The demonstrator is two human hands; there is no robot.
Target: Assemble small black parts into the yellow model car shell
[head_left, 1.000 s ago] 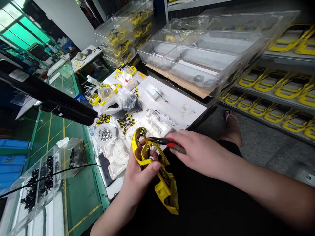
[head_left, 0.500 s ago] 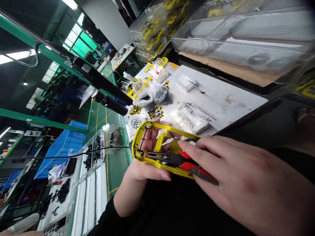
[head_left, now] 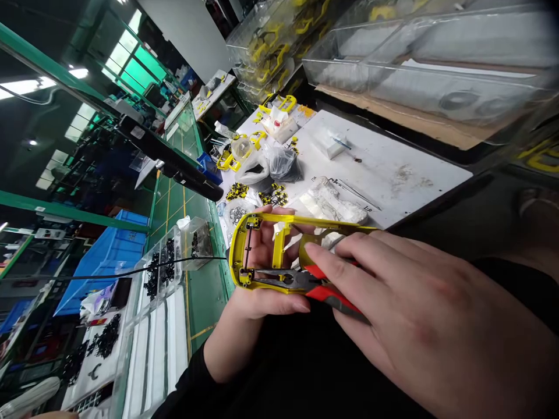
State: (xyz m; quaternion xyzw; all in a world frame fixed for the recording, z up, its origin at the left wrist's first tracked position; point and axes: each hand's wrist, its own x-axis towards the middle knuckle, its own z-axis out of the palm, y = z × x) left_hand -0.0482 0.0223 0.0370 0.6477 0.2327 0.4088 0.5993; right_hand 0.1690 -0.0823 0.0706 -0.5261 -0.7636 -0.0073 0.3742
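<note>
A yellow plastic frame (head_left: 283,247) lies across my left hand (head_left: 262,299), whose thumb presses along its near edge while the fingers curl beneath. A thin dark rod (head_left: 248,247) spans the frame's rounded end between two small yellow-and-black fittings. My right hand (head_left: 393,291) is closed round red-and-grey-handled needle-nose pliers (head_left: 301,280). The plier jaws reach inside the frame, with their tips close to the near fitting (head_left: 246,276); whether they grip it I cannot tell. The right hand covers the frame's other end.
Beyond the frame, a white table (head_left: 393,169) carries tweezers (head_left: 356,194), a white crusted block (head_left: 332,201), a grey plastic bag (head_left: 283,163) and small yellow-black parts (head_left: 273,195). Clear bins (head_left: 419,87) stand behind. A green conveyor belt (head_left: 203,302) runs at left, beside a black cylindrical tool (head_left: 170,160).
The plier jaws have moved nearer the rod's near fitting and look turned, now showing their flat side. The view has shifted slightly, and the frame sits a little further left.
</note>
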